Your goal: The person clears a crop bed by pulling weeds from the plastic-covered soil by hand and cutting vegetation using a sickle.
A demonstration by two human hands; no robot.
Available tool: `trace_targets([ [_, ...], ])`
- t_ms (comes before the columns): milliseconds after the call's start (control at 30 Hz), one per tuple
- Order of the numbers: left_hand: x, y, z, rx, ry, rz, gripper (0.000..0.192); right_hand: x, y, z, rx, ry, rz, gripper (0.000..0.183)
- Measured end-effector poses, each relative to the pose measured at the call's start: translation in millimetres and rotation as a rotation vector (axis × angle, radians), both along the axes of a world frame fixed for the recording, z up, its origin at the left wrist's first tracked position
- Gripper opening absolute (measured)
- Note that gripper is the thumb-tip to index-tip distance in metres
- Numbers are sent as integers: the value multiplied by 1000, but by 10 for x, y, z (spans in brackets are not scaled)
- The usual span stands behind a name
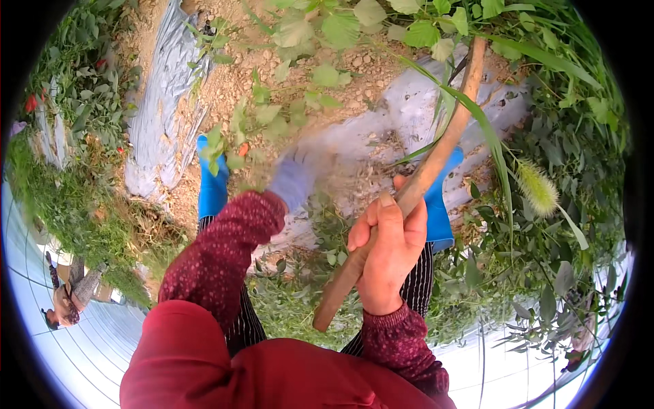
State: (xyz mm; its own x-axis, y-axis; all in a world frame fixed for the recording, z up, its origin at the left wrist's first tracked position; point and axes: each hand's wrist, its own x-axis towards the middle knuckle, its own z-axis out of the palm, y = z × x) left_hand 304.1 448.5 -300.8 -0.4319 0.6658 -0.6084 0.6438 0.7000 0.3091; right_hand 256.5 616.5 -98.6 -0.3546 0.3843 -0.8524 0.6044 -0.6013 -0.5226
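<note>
My right hand, bare, is wrapped around a long, slightly bent wooden handle. Its butt end points back towards my body, while its far end reaches into leaves at the top right. Whatever lies beyond that end is hidden. My left hand, in a pale purple glove, is low over the ground between my boots. Motion blurs its fingers, so I cannot make out whether they hold anything. Grey plastic mulch film, torn and dusty, lies on the soil beyond the gloved hand.
Blue boots stand on either side of the work area. Pepper-like plants crowd the right. A green foxtail seed head hangs nearby. More film covers soil at left. Another person is in the distance.
</note>
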Motion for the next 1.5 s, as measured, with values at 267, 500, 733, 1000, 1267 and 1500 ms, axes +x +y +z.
trace_targets([
  [267, -987, 72, -511, -450, -238, 447, 38, -29, -56, -16, 4, -13, -70, 35],
  [500, -1003, -115, -543, -567, -417, 715, 33, 0, -70, -28, -21, -2, -59, 35],
  [733, -608, -90, 54, -372, -494, 748, 41, -15, -107, -47, -4, -12, -14, 35],
  [1000, -243, -188, 669, -302, -610, 457, 23, -65, -170, -66, -7, -33, 1, 33],
  [1267, -335, -486, 76, -441, -356, 286, 31, 6, -187, -105, 26, -72, 49, 31],
  [1500, -840, -1022, -570, -571, -218, 790, 33, -72, -219, -74, 23, -41, 47, 31],
])
